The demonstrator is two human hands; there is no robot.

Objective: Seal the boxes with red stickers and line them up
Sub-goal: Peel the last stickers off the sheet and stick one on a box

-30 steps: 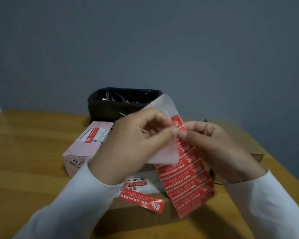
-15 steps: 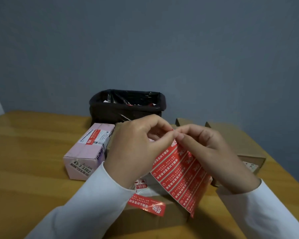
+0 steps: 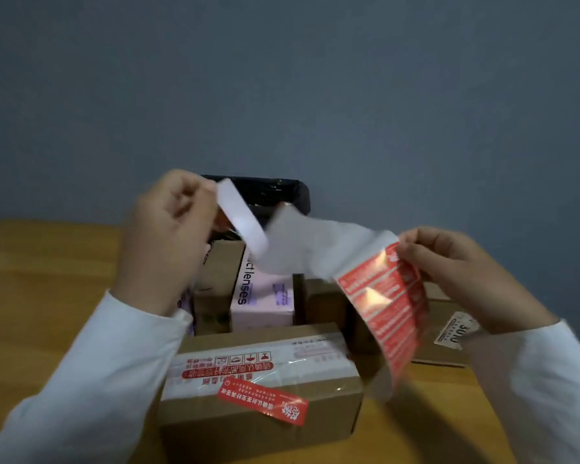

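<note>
Head view: my left hand (image 3: 168, 242) is raised above the boxes, and its curled fingers pinch one peeled sticker (image 3: 241, 221), which shows its pale back side. My right hand (image 3: 462, 279) grips the top edge of the sticker sheet (image 3: 382, 309); the sheet hangs down to the right of the near cardboard box (image 3: 262, 393). This box lies on the wooden table (image 3: 41, 296) and already carries a red sticker (image 3: 263, 401) on its front edge. Behind this box stand a pink box (image 3: 265, 299) and other brown boxes, and behind them a black bin (image 3: 282, 192).
</note>
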